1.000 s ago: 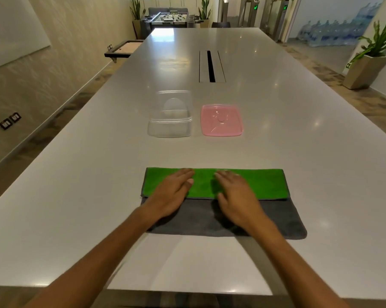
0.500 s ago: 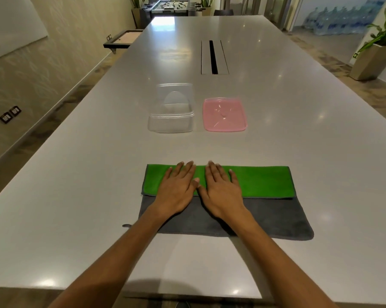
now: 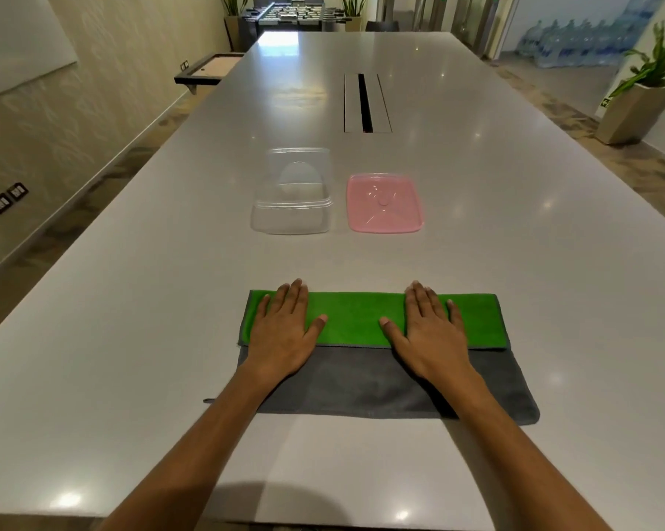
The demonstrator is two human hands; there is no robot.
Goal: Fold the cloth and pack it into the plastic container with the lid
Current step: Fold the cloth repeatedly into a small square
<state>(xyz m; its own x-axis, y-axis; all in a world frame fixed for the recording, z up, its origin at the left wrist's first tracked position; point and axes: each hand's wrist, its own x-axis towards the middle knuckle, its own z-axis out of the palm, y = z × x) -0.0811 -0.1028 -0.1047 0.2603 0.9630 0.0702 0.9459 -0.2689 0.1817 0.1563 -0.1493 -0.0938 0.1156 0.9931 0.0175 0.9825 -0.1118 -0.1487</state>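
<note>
cloth position: we are finding the cloth (image 3: 365, 331) lying flat on the desk (image 3: 514, 243), near the front edge, well apart from the container.
fold status: we are seeing one fold in place; the far green strip is lying over the grey face, and the near grey part is showing uncovered.
left hand: we are keeping the left hand (image 3: 283, 331) flat and fully spread, palm down on the left part of the green strip, gripping nothing.
right hand: we are keeping the right hand (image 3: 428, 335) flat and fully spread, palm down on the right part of the strip, gripping nothing.
container: the clear plastic container (image 3: 292, 193) is standing open and is holding no cloth.
lid: the pink lid (image 3: 384, 203) is lying just beside the container, on its right, not yet fitted.
progress: we are judging the task to be at an early stage.
remaining: we are judging that further folds, packing and closing the lid are all outstanding.
</note>
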